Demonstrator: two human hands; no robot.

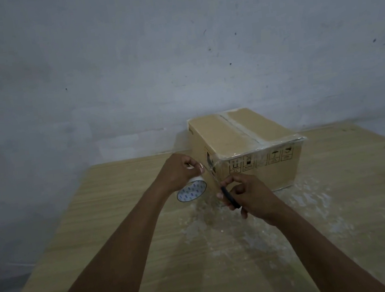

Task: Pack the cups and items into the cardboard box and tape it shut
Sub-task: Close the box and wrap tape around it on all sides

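Where one box [248, 148] sits, one tape roll [191, 190] hangs.

Cardboard box [247, 138] closed, at far end of bench [122, 216], close to wall [129, 80]; gap behind it cannot be told. Open room above box lid. Wide open lanes on bench left and right of box. Near-left box corner crowded: left grip [177, 172] holding tape roll [191, 190], taut tape strip [210, 168] running roll to box, right grip [249, 194] holding scissors [230, 196] at strip. Forearms span near bench.
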